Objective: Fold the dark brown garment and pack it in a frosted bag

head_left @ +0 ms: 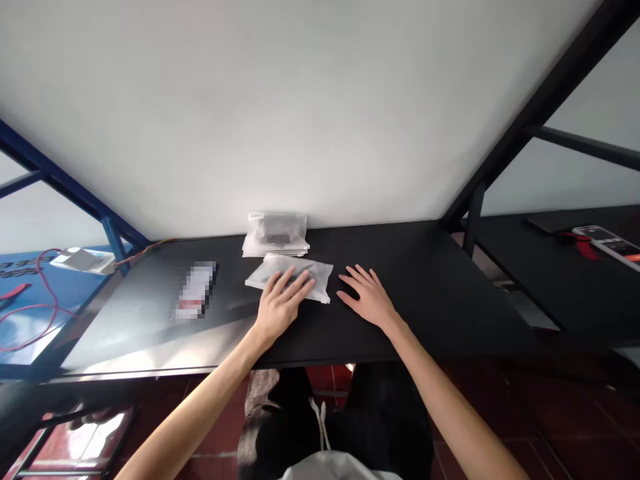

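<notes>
A frosted, translucent plastic bag (pixel 323 277) lies flat on the black table, tilted slightly. My left hand (pixel 281 303) rests over its front left part with the fingers stretched out, covering some of it. What the bag contains is hard to make out. To the right of the bag, my right hand (pixel 367 297) lies palm down on the table, fingers spread, holding nothing. Just behind the bag, against the wall, sits a stack of similar frosted bags (pixel 277 233); a dark patch shows through the top one.
The black table (pixel 425 287) meets a pale wall. A pixelated, phone-shaped item (pixel 197 290) lies at left. Blue and black frames (pixel 475 213) stand at the sides. Beyond them are a red cable (pixel 53 293) on a blue table and a phone (pixel 607 245) at right.
</notes>
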`<act>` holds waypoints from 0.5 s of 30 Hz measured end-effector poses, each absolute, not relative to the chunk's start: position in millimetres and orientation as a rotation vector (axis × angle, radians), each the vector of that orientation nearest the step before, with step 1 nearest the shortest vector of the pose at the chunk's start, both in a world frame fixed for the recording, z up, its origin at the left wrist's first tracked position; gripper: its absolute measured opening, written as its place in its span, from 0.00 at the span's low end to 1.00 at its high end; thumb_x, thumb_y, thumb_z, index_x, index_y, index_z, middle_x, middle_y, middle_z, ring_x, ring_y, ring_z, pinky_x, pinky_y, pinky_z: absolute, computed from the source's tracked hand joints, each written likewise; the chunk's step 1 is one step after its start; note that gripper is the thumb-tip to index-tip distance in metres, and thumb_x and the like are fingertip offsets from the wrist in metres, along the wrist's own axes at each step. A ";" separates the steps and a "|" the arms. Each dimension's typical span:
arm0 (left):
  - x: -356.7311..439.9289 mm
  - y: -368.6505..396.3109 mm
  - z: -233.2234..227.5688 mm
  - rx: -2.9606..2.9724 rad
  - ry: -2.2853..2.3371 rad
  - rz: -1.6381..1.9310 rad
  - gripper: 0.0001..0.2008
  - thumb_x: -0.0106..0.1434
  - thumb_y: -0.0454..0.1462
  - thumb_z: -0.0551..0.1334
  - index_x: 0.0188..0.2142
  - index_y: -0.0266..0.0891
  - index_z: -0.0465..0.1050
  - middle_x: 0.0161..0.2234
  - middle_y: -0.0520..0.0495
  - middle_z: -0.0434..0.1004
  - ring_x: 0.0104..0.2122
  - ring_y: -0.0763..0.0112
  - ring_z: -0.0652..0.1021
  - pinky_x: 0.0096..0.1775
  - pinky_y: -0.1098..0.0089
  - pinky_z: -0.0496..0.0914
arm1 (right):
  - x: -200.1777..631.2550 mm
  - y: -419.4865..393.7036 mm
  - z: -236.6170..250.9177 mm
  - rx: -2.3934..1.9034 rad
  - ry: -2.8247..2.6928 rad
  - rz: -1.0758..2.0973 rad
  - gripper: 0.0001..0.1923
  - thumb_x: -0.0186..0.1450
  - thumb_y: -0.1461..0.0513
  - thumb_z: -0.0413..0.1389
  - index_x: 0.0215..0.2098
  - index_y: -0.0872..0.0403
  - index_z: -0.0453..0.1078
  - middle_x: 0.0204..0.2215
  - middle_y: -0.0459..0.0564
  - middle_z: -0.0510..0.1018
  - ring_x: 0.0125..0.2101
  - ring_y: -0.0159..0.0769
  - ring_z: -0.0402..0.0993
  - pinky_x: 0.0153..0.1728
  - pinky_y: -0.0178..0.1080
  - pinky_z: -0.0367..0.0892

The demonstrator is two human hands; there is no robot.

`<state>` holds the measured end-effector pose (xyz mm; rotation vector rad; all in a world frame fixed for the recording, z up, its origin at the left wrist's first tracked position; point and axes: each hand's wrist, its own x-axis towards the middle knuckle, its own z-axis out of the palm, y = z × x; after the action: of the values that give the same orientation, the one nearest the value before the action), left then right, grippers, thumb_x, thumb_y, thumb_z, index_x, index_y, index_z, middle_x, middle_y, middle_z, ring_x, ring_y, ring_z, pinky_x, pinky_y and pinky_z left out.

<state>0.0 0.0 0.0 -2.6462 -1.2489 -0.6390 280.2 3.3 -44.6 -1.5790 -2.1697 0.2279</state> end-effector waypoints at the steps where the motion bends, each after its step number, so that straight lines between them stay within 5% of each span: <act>1: 2.5 -3.3 -4.6 -2.675 -1.249 -0.620 0.28 0.73 0.30 0.52 0.66 0.57 0.71 0.64 0.53 0.74 0.67 0.56 0.72 0.67 0.52 0.65 | 280.5 2.3 -44.1 -1.545 -2.147 0.224 0.23 0.74 0.50 0.51 0.60 0.47 0.76 0.64 0.54 0.76 0.68 0.54 0.65 0.67 0.63 0.60; 6: 15.0 -2.1 -17.4 -2.775 -1.330 -0.530 0.26 0.72 0.31 0.53 0.63 0.55 0.75 0.61 0.51 0.78 0.63 0.56 0.76 0.64 0.51 0.69 | 278.5 -6.2 -35.2 -1.351 -2.118 0.305 0.18 0.73 0.55 0.51 0.54 0.47 0.80 0.49 0.53 0.85 0.52 0.48 0.81 0.57 0.53 0.73; 15: 24.8 3.6 -17.2 -2.791 -1.354 -0.709 0.20 0.71 0.30 0.53 0.53 0.47 0.80 0.57 0.46 0.81 0.61 0.58 0.77 0.62 0.52 0.69 | 269.3 -10.6 -35.0 -1.187 -2.211 0.323 0.21 0.76 0.60 0.46 0.49 0.47 0.82 0.42 0.50 0.88 0.42 0.41 0.84 0.48 0.45 0.77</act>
<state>24.8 3.6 -17.2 -2.7911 -1.3542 -0.7090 269.3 -10.6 -35.0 -1.1867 -2.2114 0.3228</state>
